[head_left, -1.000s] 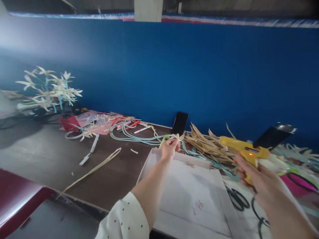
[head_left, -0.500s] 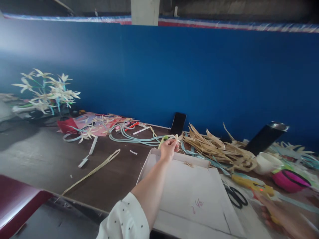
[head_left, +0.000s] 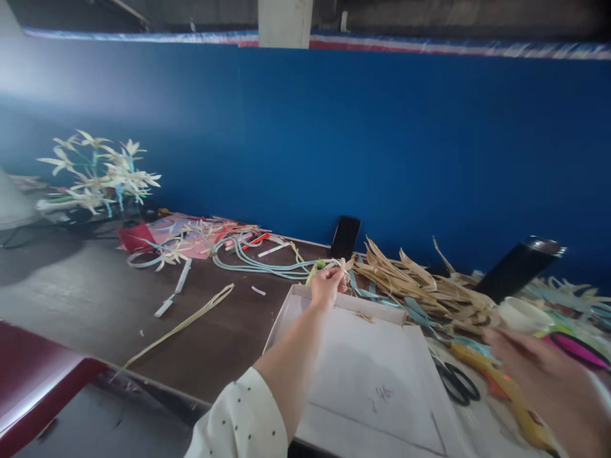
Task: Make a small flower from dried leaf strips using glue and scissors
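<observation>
My left hand (head_left: 328,286) reaches over the far edge of the white box lid (head_left: 353,381), fingers pinched on a small pale husk flower (head_left: 344,266). Part of the flower is hidden behind the fingers. Near the right edge my right hand (head_left: 544,375) is smeared by motion, so its fingers do not show clearly. It is above and beside a yellow glue gun (head_left: 525,426), whose orange trigger and a small red light are visible. Black-handled scissors (head_left: 458,383) lie between the glue gun and the lid.
Dried husks (head_left: 405,273) are heaped behind the lid, near a leaning phone (head_left: 345,236) and a tilted black flask (head_left: 520,268). A white cup (head_left: 524,315) stands at right. Pale blue cords (head_left: 258,264), a husk strip (head_left: 186,324) and a flower arrangement (head_left: 102,172) are at left.
My right hand has come off the glue gun's handle and moved up and forward; the glue gun now lies at a different angle. The left hand keeps its pinch on the flower.
</observation>
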Available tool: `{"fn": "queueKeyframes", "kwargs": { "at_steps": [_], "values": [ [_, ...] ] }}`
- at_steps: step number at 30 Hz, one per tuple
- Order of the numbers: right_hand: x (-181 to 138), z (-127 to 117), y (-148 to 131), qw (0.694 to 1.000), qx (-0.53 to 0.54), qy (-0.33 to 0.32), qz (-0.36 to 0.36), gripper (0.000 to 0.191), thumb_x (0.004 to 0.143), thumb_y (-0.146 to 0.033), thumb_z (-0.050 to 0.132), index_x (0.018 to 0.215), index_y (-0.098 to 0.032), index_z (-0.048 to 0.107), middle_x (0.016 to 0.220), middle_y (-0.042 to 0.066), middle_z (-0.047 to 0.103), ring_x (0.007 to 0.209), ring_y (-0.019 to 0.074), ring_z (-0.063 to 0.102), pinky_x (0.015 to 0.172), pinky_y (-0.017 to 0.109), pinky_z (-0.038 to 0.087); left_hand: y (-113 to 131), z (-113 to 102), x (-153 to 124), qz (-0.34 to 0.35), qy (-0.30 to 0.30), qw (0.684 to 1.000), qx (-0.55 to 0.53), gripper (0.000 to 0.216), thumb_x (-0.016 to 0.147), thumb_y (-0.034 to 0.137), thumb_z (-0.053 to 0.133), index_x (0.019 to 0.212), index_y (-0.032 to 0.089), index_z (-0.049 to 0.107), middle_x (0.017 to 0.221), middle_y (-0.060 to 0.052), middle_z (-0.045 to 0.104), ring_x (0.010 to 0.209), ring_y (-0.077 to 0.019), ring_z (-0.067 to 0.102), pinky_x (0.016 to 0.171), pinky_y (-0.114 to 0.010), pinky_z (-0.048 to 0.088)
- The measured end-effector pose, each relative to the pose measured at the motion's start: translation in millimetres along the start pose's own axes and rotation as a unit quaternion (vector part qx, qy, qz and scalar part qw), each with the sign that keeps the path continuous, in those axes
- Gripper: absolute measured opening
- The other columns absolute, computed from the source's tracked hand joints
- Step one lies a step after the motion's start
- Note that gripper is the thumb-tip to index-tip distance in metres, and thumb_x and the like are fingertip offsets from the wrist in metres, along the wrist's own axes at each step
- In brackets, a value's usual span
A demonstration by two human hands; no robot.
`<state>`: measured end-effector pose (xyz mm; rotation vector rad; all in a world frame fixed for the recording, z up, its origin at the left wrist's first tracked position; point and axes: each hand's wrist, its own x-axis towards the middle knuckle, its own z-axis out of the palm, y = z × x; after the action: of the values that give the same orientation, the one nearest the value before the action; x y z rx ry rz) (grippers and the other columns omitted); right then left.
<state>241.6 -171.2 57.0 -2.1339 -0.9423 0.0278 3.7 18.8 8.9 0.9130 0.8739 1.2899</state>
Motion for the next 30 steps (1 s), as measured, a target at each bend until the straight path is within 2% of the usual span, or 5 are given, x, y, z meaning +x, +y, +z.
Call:
{"fn": "queueKeyframes", "kwargs": {
  "at_steps": [3,8,12,20,30],
  "values": [
    [-13,40,-68,0.946,0.303,-0.096,0.061,0.033,0.053,-0.041,0.073,0.079,-0.021,0.068,0.077,0.006,0.065,0.059,0.0146,0.055,0.045,0.024,0.04,1,-1,-1,-0.003,0.007,1.0,0.006,0.015,0.066,0.025,0.065,0.069,0.01,0.065,0.058,-0.002,0.058,0.051,-0.0082,0.053,0.047,-0.02,0.048],
    [-15,122,-139,0.784,0.527,-0.245,0.218,0.017,0.058,-0.019,0.07,0.069,-0.016,0.058,0.056,-0.004,0.051,0.038,0.0025,0.037,0.03,0.012,0.02,-2,-3,0,0.022,-0.022,1.0,-0.002,0.015,0.068,0.025,0.062,0.069,0.011,0.065,0.058,-0.001,0.057,0.052,-0.0074,0.052,0.05,-0.019,0.047],
    [-16,159,-144,0.77,0.527,-0.26,0.248,0.013,0.068,-0.018,0.063,0.064,-0.015,0.051,0.046,-0.008,0.041,0.03,0.0004,0.026,0.026,0.011,0.015,-6,-2,4,0.005,-0.004,1.0,-0.011,0.014,0.067,0.024,0.062,0.072,0.011,0.065,0.058,-0.001,0.057,0.051,-0.0084,0.052,0.048,-0.02,0.047],
    [-20,170,-125,0.752,0.527,-0.292,0.268,0.017,0.076,-0.028,0.061,0.075,-0.011,0.059,0.041,-0.01,0.035,0.026,0.0002,0.021,0.023,0.011,0.013,-9,-1,5,0.008,-0.009,1.0,0.003,0.013,0.068,0.023,0.062,0.074,0.012,0.065,0.058,-0.001,0.059,0.051,-0.0088,0.054,0.05,-0.02,0.047],
    [-13,163,-124,0.537,0.653,-0.419,0.331,0.019,0.089,-0.019,0.035,0.08,-0.013,0.05,0.049,-0.005,0.046,0.025,-0.0006,0.027,0.022,0.007,0.019,-8,-1,1,0.018,-0.044,0.999,-0.004,0.015,0.07,0.025,0.062,0.076,0.011,0.065,0.062,-0.003,0.062,0.054,-0.0096,0.056,0.05,-0.019,0.046]
  ]
}}
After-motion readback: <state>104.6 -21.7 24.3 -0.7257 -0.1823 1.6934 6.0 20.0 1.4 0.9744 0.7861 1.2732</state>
